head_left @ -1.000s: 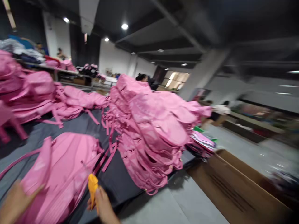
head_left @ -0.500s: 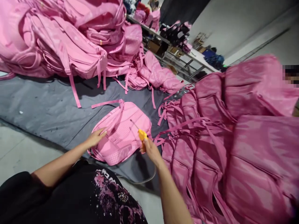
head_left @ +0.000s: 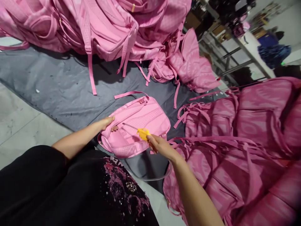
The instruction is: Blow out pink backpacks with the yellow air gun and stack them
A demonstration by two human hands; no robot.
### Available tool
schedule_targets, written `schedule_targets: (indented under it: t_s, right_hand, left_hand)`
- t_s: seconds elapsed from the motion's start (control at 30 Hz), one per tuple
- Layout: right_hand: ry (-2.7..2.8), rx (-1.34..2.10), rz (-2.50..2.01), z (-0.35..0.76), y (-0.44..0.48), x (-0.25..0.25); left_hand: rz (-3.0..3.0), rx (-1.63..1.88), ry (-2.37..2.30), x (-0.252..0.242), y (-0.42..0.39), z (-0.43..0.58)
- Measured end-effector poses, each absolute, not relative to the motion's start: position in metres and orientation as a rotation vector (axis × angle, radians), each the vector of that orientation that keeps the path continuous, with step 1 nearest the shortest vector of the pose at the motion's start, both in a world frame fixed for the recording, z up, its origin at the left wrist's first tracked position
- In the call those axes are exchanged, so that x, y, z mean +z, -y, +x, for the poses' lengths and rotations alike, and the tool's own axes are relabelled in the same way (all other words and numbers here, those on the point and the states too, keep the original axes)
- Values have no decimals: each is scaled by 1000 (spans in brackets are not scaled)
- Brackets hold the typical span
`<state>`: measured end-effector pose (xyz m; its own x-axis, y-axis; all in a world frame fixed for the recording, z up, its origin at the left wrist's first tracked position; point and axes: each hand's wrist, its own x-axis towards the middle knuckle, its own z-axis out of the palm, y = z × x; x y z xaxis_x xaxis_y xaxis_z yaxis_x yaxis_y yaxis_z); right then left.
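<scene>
A pink backpack [head_left: 160, 117] lies on the dark grey sheet with its strapped, perforated back panel facing up. My left hand [head_left: 108, 123] grips a shoulder strap [head_left: 119, 116] at the near left side, the fingers curled beneath it. In my right hand [head_left: 158, 145] is a yellow air blow gun [head_left: 143, 134], held above the backpack. Its thin nozzle points left toward the panel and my left hand. A clear hose [head_left: 150, 180] loops below my right wrist. Part of the right fingers is hidden behind the gun.
Pink backpacks [head_left: 110, 34] are heaped along the far side of the grey sheet [head_left: 68, 81]. Rows of darker pink backpacks [head_left: 218, 169] stand close on my right, with straps trailing. A metal-framed table [head_left: 254, 53] with piled goods is at the back right.
My left hand has taken the strap and lifted it from the panel. The blow gun has turned, so its nozzle points more to the left. The view has shifted.
</scene>
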<state>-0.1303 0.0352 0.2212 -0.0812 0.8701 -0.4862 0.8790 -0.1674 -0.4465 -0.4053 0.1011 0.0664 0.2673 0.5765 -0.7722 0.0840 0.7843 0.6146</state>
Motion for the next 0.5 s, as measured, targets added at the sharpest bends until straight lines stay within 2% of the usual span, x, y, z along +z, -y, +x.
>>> schedule_targets:
  t_s: [0.1, 0.2, 0.23, 0.33, 0.4, 0.5]
  right_hand:
    - [-2054, -1000, 2240, -138, -35, 223]
    - [-1946, -1242, 2010, -131, -32, 225]
    - [-1905, -1193, 2027, -123, -33, 228]
    - [-1725, -491, 2379, -89, -36, 239]
    - [-1583, -238, 2435, -69, -35, 248]
    - [-1604, -558, 2277, -54, -26, 261]
  left_hand:
    - [767, 377, -1361, 68, -91, -398]
    - [1062, 489, -1448, 68, -72, -388]
    - [1261, 513, -1490, 69, -65, -385]
    - [1979, 423, -1545, 72, -47, -369]
    - [2233, 322, -1529, 76, -38, -357]
    - [2402, 368, -1367, 81, -19, -337]
